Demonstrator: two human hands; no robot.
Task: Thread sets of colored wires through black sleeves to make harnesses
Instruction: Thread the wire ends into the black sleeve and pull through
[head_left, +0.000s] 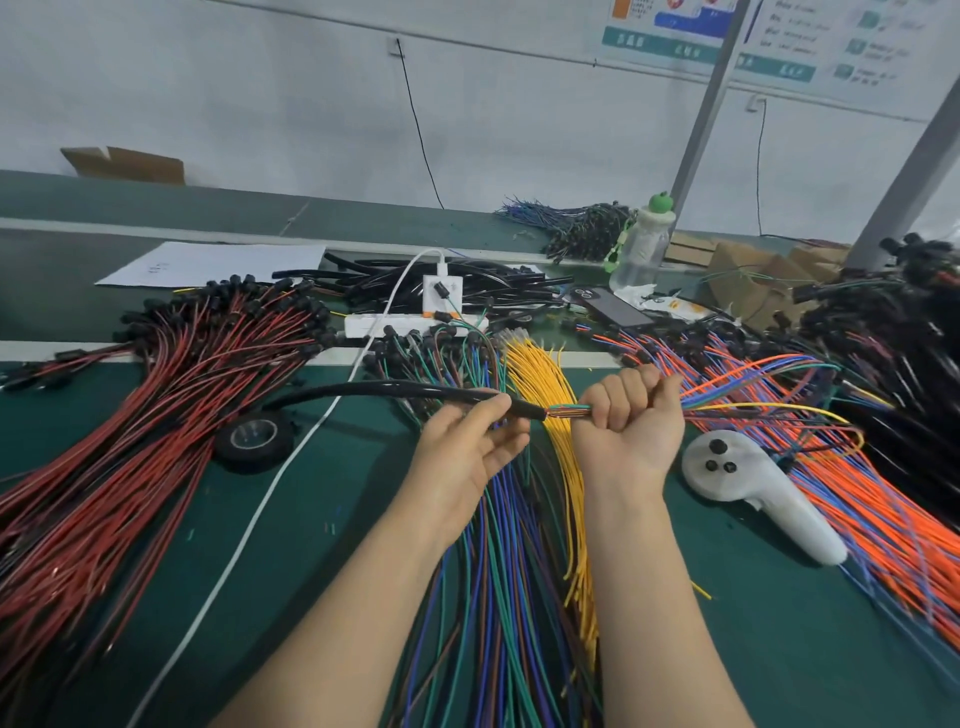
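A long black sleeve (395, 388) runs from the left toward the middle, held above the table. My left hand (467, 447) pinches its right end between thumb and fingers. A thin bundle of colored wires (563, 413) comes out of that sleeve end and passes into my right hand (631, 415), which is closed in a fist around it. Beyond the fist the same wires (769, 405) fan out to the right in blue, green, yellow and orange. Loose piles lie beneath: yellow wires (535, 374), blue and green wires (493, 571).
Red and black wires (130, 441) cover the left of the green table (311, 519), orange ones (883, 519) the right. Also here: a black tape roll (253, 440), a white controller (753, 488), a white cable (249, 525), a power strip (410, 322), spare sleeves (467, 280), a bottle (644, 244), a phone (613, 306).
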